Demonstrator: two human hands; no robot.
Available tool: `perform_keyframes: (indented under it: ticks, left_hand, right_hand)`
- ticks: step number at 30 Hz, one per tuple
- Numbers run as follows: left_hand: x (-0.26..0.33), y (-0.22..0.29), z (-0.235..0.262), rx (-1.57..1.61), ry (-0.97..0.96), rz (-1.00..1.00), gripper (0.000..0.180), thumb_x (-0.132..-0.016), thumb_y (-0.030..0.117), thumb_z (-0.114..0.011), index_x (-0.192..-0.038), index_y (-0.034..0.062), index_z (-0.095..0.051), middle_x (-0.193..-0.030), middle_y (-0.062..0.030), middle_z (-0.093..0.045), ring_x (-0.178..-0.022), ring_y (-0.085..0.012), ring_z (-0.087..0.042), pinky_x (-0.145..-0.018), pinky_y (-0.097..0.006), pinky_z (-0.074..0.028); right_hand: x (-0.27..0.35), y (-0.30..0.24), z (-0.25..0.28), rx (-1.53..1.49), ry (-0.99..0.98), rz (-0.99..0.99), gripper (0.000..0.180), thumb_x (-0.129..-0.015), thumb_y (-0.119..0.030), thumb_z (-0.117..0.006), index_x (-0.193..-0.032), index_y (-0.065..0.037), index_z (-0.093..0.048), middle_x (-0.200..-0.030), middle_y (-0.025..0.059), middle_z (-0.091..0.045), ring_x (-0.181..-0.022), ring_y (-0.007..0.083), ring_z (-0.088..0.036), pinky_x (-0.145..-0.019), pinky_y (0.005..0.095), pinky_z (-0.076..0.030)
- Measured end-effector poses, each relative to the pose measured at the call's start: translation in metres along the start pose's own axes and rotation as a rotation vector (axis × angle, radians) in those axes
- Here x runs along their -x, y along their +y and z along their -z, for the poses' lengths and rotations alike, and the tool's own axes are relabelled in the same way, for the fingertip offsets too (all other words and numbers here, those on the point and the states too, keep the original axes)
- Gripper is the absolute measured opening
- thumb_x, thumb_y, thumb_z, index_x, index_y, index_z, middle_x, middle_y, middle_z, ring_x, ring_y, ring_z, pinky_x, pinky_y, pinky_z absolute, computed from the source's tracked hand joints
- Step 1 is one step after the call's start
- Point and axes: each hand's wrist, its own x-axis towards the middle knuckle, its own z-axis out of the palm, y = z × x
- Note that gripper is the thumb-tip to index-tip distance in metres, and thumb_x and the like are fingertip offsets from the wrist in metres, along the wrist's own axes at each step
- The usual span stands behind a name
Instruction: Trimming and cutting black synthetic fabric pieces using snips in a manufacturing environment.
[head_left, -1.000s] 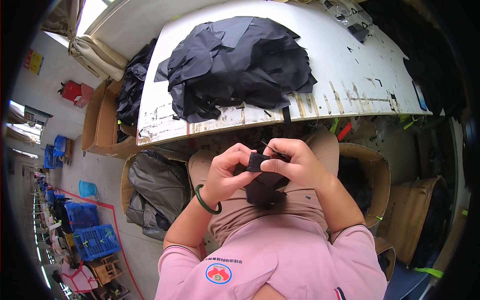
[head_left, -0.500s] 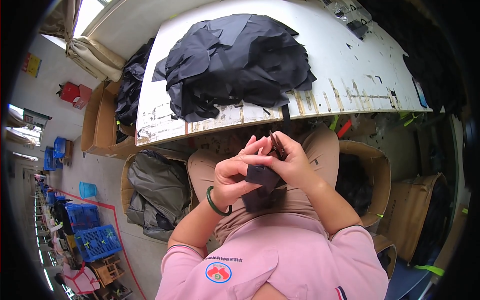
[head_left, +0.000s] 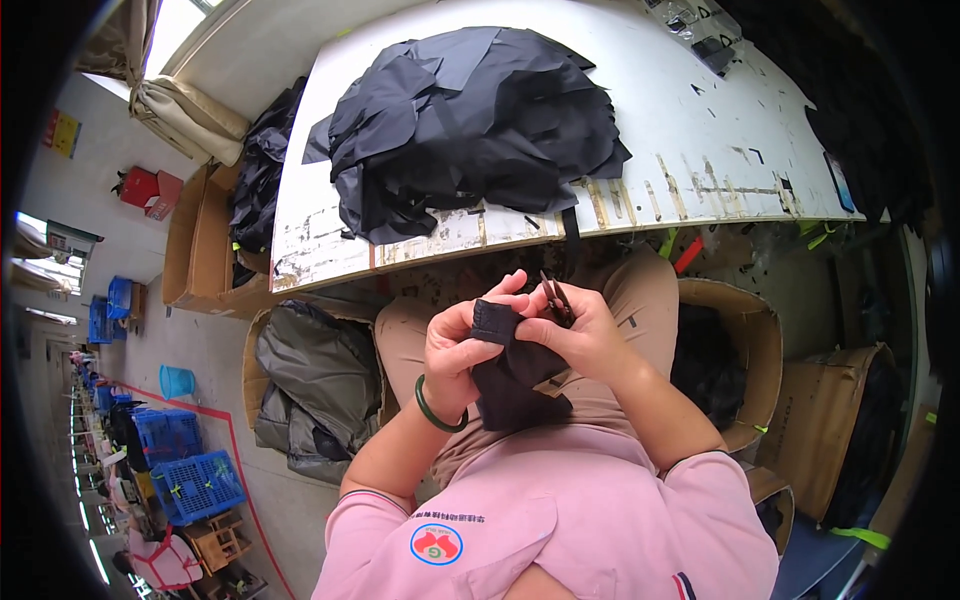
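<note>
Over my lap, my left hand (head_left: 462,345) pinches a small piece of black fabric (head_left: 515,385) by its stitched, folded end between thumb and fingers. The rest of the cloth hangs down toward my lap. My right hand (head_left: 585,335) has small dark thread snips (head_left: 556,300) in its curled fingers, blades pointing up and away from me. Its thumb presses on the black cloth close to the left hand. A large heap of black fabric pieces (head_left: 480,130) lies on the white table beyond my hands.
The worn white table (head_left: 720,150) has its near edge just past my knees. Cardboard boxes stand around me: one with grey-green fabric (head_left: 315,380) at left, another (head_left: 755,330) at right. Blue crates (head_left: 195,485) stand farther left, beyond a red floor line.
The left hand has turned the black cloth so its stitched end shows on top. The right hand has shifted slightly right, and the snips' blades are now plainer to see.
</note>
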Motion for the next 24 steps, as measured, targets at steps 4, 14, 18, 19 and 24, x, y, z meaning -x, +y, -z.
perform_keyframes:
  ticks: [4,14,18,19,24]
  left_hand:
    - [0.002,-0.004,0.007,0.071,-0.047,0.086,0.021,-0.068,-0.007,-0.055,-0.085,0.0002,-0.065,-0.112,-0.0202,-0.065,-0.130,-0.0320,-0.043,-0.112,-0.045,-0.026]
    - [-0.004,-0.005,0.013,-0.363,-0.049,-0.221,0.011,-0.073,-0.005,-0.062,-0.077,0.0049,-0.060,-0.090,-0.0109,-0.068,-0.096,-0.0206,-0.062,-0.111,-0.048,-0.027]
    - [-0.002,-0.012,0.016,-0.683,-0.030,-0.503,0.012,-0.077,-0.006,-0.067,-0.079,0.0050,-0.061,-0.090,-0.0092,-0.068,-0.093,-0.0213,-0.063,-0.108,-0.052,-0.030]
    - [-0.003,-0.012,0.016,-0.726,0.008,-0.562,0.012,-0.077,-0.006,-0.067,-0.079,0.0044,-0.062,-0.090,-0.0095,-0.068,-0.094,-0.0212,-0.063,-0.108,-0.051,-0.031]
    - [-0.004,-0.015,0.022,-0.726,0.159,-0.622,0.010,-0.079,-0.006,-0.068,-0.083,0.0021,-0.064,-0.094,-0.0104,-0.068,-0.093,-0.0203,-0.063,-0.107,-0.051,-0.035]
  right_hand:
    - [-0.006,0.005,-0.002,0.054,0.006,0.113,0.012,-0.085,-0.011,-0.068,-0.091,-0.001,-0.064,-0.083,-0.0008,-0.063,-0.077,0.0057,-0.055,-0.072,0.0218,-0.046]
    - [-0.005,-0.002,0.004,0.221,0.260,0.100,0.016,-0.088,-0.015,-0.066,-0.092,-0.002,-0.058,-0.077,0.0016,-0.060,-0.069,0.0088,-0.052,-0.064,0.0254,-0.044]
    - [-0.001,-0.018,-0.005,0.385,0.203,0.203,0.025,-0.091,-0.025,-0.063,-0.093,0.000,-0.057,-0.079,0.0060,-0.055,-0.068,0.0155,-0.050,-0.063,0.0279,-0.043]
    - [0.000,-0.018,-0.006,0.492,0.190,0.301,0.029,-0.092,-0.028,-0.062,-0.093,0.000,-0.057,-0.080,0.0078,-0.053,-0.068,0.0183,-0.050,-0.063,0.0290,-0.043]
    - [0.014,-0.010,-0.012,0.431,0.133,0.287,0.031,-0.093,-0.031,-0.060,-0.090,-0.001,-0.056,-0.076,0.0062,-0.051,-0.063,0.0164,-0.049,-0.058,0.0282,-0.042]
